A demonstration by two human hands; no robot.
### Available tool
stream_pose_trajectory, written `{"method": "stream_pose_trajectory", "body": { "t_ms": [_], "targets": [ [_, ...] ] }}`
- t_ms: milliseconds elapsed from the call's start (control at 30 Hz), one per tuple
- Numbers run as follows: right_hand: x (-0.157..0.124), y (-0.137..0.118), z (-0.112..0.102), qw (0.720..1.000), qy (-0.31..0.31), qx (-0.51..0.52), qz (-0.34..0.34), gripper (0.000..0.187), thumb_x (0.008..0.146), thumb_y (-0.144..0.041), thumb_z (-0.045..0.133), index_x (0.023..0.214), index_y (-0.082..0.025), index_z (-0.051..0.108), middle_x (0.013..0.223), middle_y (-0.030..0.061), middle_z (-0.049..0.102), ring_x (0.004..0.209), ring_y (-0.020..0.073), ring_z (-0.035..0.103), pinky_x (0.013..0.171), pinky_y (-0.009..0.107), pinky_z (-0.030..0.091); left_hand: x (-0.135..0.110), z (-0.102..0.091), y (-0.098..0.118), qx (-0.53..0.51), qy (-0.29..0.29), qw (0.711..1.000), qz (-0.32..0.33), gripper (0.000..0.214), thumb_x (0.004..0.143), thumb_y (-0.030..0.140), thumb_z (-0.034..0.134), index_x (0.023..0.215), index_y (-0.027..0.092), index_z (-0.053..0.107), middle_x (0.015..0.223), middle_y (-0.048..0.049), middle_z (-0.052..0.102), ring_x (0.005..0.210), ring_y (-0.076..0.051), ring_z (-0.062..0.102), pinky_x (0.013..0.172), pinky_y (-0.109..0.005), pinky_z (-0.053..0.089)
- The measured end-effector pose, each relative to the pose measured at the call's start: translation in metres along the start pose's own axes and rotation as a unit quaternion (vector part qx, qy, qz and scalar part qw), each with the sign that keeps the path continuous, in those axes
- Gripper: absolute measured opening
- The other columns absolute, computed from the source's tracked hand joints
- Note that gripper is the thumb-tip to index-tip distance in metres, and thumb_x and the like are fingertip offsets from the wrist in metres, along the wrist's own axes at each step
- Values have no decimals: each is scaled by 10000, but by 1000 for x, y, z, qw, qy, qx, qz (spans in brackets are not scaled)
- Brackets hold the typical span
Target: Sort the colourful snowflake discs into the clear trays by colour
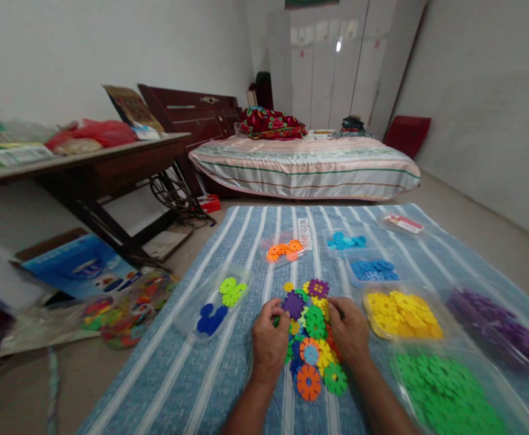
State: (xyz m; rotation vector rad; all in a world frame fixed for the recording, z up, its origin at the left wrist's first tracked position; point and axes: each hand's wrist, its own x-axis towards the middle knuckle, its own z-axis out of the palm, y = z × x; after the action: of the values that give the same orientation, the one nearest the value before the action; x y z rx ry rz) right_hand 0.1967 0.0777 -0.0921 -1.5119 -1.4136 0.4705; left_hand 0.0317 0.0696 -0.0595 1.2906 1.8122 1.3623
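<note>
A joined cluster of colourful notched plastic building discs (315, 323) lies on the striped cloth between my hands. My left hand (268, 341) is closed at the cluster's left edge, thumb and fingers beside a dark purple square piece (294, 306). A bit of green shows among those fingers. On the opposite side, my right hand (349, 329) curls round the cluster's right edge, its fingertips partly hidden. Another purple piece (318, 288) tops the far end. Nearest me are an orange disc (308, 383) and a green disc (335, 379).
Clear tubs on the right hold yellow discs (402, 314), green discs (448, 389), purple discs (502, 329) and blue discs (373, 270). On the left, a tub (187, 314) has lime and dark blue pieces. Orange pieces (285, 250) sit farther back. A bed (305, 166) stands beyond the table.
</note>
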Motion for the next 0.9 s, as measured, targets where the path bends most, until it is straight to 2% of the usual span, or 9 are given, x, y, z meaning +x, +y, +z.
{"method": "stream_pose_trajectory", "body": {
  "t_ms": [167, 500, 700, 900],
  "targets": [
    [0, 1, -2, 1000, 1, 6, 8, 310, 859, -368, 442, 874, -194, 699, 841, 49, 685, 833, 208, 615, 771, 331, 455, 5, -3, -5, 11, 30, 999, 10, 271, 708, 306, 568, 937, 198, 665, 702, 5, 675, 690, -166, 653, 719, -291, 529],
    [-1, 1, -3, 999, 7, 41, 32, 324, 832, -392, 476, 893, -192, 724, 898, 61, 721, 864, 222, 651, 808, 349, 496, 19, -5, -16, 54, 69, 995, 41, 259, 744, 313, 534, 942, 192, 650, 809, -33, 694, 759, -179, 660, 757, -320, 541],
    [-2, -2, -5, 994, 14, 76, 76, 350, 808, -420, 505, 906, -175, 735, 897, 74, 740, 848, 239, 676, 789, 348, 526, 21, -5, -20, 116, 59, 988, 83, 227, 763, 247, 519, 951, 195, 635, 850, -37, 664, 787, -177, 647, 764, -325, 539],
    [-2, -6, -7, 991, 18, 94, 90, 358, 790, -426, 518, 898, -165, 738, 841, 64, 739, 785, 229, 676, 736, 329, 533, 21, -1, -26, 170, 57, 974, 137, 229, 783, 220, 511, 979, 189, 625, 987, -80, 647, 958, -220, 625, 890, -379, 514]
  ]
}}
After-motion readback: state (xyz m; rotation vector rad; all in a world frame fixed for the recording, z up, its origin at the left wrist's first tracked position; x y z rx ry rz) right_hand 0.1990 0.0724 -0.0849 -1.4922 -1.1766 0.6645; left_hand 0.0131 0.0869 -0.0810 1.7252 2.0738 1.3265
